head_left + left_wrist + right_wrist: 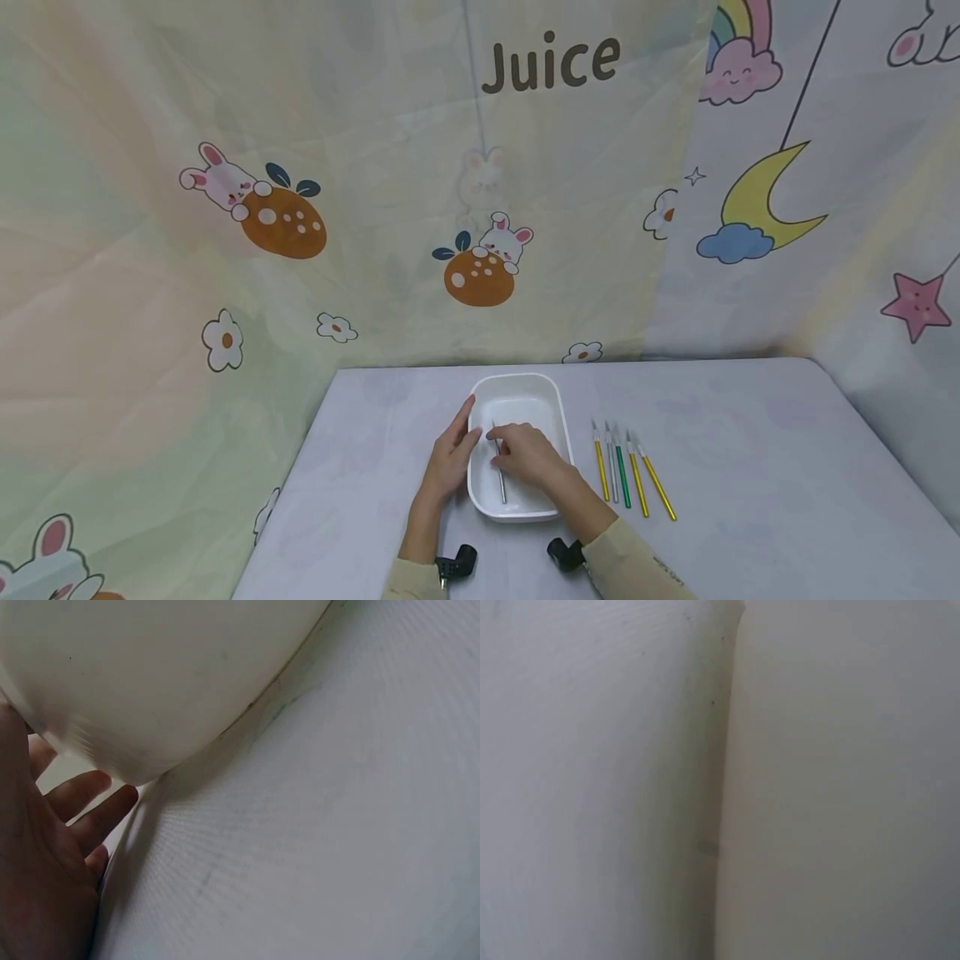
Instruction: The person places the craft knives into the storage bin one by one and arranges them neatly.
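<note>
A white rectangular tray (562,408) lies on the table, its outer wall (165,682) close up in the left wrist view. My left hand (450,458) holds the tray's left side, thumb at the rim and fingers along the outer wall. Over the tray, my right hand (527,454) pinches a thin silver craft knife (502,487) between thumb and fingers. The knife slants across the tray's left half; its upper end is partly behind the fingertips. In the right wrist view, only the tray wall (840,787) and tabletop show, not the hand.
Right of the tray lie several similar craft knives: yellow ones (602,471), a silver one (613,471) and a green one (623,479), tips pointing away. A white cloth covers the table (750,467). A printed curtain (390,208) hangs behind the table's far edge.
</note>
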A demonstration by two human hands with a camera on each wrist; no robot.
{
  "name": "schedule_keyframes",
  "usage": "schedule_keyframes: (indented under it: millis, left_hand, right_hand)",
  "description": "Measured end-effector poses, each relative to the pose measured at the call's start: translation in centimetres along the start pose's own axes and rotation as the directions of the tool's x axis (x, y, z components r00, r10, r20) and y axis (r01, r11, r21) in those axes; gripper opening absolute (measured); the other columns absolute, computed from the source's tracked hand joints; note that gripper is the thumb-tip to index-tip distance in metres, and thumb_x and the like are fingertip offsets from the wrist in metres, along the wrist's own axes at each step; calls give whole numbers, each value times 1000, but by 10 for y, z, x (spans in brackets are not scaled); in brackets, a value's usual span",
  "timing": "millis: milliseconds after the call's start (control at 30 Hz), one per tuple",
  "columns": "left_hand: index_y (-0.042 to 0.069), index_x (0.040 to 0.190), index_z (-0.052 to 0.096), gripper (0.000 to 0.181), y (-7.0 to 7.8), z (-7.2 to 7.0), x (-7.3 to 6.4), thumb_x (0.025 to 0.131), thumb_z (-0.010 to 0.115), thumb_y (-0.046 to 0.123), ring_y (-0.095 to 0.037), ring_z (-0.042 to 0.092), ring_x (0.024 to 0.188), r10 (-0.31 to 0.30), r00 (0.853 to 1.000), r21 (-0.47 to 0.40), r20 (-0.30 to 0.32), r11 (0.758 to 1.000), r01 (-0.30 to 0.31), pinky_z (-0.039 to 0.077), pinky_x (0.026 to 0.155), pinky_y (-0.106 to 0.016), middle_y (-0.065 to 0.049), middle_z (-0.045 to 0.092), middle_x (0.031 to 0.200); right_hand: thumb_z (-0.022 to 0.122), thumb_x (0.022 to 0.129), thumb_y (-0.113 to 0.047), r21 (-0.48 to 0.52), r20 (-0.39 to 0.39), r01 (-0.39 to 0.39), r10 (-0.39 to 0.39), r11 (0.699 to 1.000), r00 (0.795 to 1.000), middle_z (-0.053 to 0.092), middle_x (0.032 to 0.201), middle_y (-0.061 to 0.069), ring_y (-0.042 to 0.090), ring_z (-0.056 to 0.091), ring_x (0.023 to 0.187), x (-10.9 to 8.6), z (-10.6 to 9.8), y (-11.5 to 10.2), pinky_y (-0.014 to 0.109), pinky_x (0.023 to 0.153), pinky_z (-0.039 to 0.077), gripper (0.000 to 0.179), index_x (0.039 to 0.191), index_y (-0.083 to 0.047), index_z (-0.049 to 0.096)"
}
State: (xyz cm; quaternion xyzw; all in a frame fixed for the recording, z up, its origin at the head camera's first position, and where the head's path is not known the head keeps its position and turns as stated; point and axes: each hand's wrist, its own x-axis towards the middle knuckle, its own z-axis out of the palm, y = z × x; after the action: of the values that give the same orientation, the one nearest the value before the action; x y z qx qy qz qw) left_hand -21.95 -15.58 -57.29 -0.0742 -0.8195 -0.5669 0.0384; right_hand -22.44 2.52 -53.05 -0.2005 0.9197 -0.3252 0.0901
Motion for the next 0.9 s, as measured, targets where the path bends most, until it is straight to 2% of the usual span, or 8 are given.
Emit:
schedule_keyframes:
  millis: [267, 500, 667, 900]
  left_hand:
    - [32, 160, 42, 55, -3, 0, 1, 108, 57, 26, -24, 40, 153, 4, 1000, -25, 2, 1000, -4, 32, 126, -52, 6, 40, 166]
    - [34, 161, 39, 55, -3, -1, -2, 109, 55, 27, -22, 39, 153, -10, 1000, 11, 6, 1000, 10, 34, 126, -50, 7, 39, 166]
    - [39, 160, 38, 55, -3, -1, -1, 109, 54, 28, -16, 36, 155, -37, 999, 3, 9, 999, 37, 32, 127, -44, 14, 37, 166]
    - [35, 161, 40, 55, -4, 1, 0, 108, 55, 30, -23, 40, 153, -9, 1000, -9, 2, 1000, 9, 34, 126, -51, 8, 39, 166]
  right_hand:
    - [81, 89, -14, 0, -2, -4, 4, 1000, 1000, 70, 79, -3, 10, 57, 69, 0, -3, 2, 26, 62, 49, 40, 128, -12, 74]
    - [80, 90, -15, 9, -13, -25, 25, 1000, 1000, 70, 80, -3, 10, 58, 70, -3, -1, 3, 27, 63, 49, 40, 129, -14, 73]
    - [81, 89, -15, 5, -51, -20, 20, 1000, 999, 72, 82, -3, 10, 58, 70, -2, 0, 3, 26, 63, 50, 39, 128, -14, 74]
    - [82, 89, -19, -34, -143, 0, -5, 999, 990, 69, 78, -7, 7, 55, 67, -5, -3, 4, 23, 60, 46, 40, 128, -14, 74]
